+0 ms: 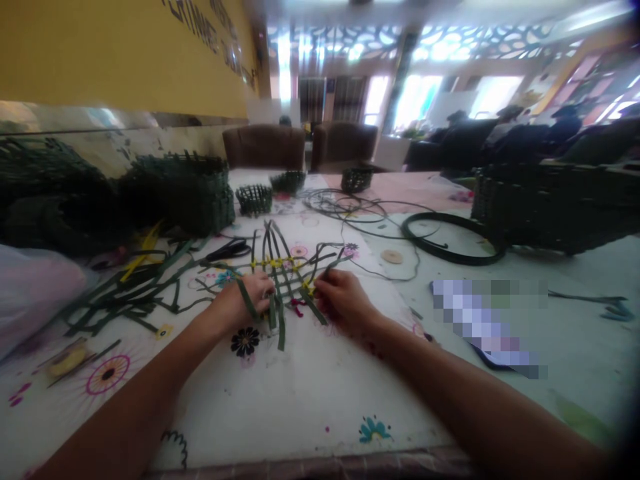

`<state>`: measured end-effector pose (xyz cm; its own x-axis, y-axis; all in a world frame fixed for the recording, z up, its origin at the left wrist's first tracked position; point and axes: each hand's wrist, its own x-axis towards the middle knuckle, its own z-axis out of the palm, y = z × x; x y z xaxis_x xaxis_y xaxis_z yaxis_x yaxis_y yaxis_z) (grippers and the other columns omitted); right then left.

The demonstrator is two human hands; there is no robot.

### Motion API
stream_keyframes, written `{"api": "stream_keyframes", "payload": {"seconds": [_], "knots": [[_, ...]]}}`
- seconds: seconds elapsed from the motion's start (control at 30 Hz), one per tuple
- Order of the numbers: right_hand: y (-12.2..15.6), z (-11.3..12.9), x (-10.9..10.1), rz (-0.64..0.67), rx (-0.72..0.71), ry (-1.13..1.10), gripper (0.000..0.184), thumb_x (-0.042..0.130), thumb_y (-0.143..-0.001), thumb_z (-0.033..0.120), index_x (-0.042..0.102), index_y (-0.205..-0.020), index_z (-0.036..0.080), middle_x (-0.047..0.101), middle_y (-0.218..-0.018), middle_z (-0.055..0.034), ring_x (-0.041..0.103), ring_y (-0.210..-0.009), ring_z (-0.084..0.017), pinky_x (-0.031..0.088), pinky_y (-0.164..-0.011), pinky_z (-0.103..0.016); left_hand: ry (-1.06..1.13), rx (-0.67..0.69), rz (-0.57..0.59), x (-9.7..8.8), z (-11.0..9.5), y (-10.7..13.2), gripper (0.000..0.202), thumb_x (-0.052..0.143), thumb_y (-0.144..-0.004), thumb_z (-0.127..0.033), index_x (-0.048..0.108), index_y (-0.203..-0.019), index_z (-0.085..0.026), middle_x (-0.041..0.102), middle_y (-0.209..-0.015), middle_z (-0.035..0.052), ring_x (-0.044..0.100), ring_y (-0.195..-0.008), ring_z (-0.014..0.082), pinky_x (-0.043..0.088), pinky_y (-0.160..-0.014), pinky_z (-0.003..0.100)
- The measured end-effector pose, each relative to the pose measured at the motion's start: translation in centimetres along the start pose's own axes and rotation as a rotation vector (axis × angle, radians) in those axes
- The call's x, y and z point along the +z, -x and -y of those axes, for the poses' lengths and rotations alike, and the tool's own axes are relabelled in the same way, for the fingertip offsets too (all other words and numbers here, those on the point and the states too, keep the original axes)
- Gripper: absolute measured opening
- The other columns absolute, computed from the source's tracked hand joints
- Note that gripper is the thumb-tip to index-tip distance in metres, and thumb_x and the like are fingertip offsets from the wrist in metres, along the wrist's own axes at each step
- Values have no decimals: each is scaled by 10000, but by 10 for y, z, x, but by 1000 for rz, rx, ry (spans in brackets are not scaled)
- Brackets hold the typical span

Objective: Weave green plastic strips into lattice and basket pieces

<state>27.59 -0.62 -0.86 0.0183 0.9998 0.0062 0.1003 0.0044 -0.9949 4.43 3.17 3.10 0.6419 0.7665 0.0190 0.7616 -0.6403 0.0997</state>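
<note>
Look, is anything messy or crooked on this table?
Yes: loose green strips lie in a jumble on the tablecloth, left of the woven grid that the left hand and right hand grip. The grid's free ends fan out unevenly, some bent. Nothing looks spilled or broken.

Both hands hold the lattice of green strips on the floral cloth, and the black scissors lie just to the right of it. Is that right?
Not quite. The black scissors lie just to the left of the lattice of green strips, beyond the left hand, as the head view shows. The rest stands: the left hand and the right hand both hold the lattice.
</note>
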Motion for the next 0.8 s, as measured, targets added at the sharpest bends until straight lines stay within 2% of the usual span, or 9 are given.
{"api": "stream_keyframes", "payload": {"seconds": [0.13,0.37,0.57,0.8], "knots": [[1,2,0,4,4,32,212,614,-806,346,543,-686,186,596,-572,10,553,-437,-110,378,-385,-205,44,8,47,2,-6,0,154,524,-747,-145,651,-819,-190,604,-948,54,600,-852,197,447,-728,282],[1,1,-1,22,33,36,226,605,-813,328,512,-658,192,596,-532,12,535,-412,-107,366,-374,-205,111,-2,77,1,2,4,136,598,-753,-259,619,-867,-189,594,-957,58,583,-864,212,435,-726,289],[-4,-5,-5,113,19,104,183,617,-804,325,563,-706,180,567,-502,24,514,-390,-101,366,-367,-204,132,30,63,4,11,6,180,607,-705,-223,553,-873,-189,555,-934,45,538,-824,196,420,-701,276],[0,3,-5,172,-3,187,172,574,-828,328,559,-740,180,542,-508,31,481,-412,-96,358,-393,-211,223,35,129,-2,18,7,214,595,-698,-197,550,-908,-189,539,-945,35,520,-844,189,417,-732,279]]}}
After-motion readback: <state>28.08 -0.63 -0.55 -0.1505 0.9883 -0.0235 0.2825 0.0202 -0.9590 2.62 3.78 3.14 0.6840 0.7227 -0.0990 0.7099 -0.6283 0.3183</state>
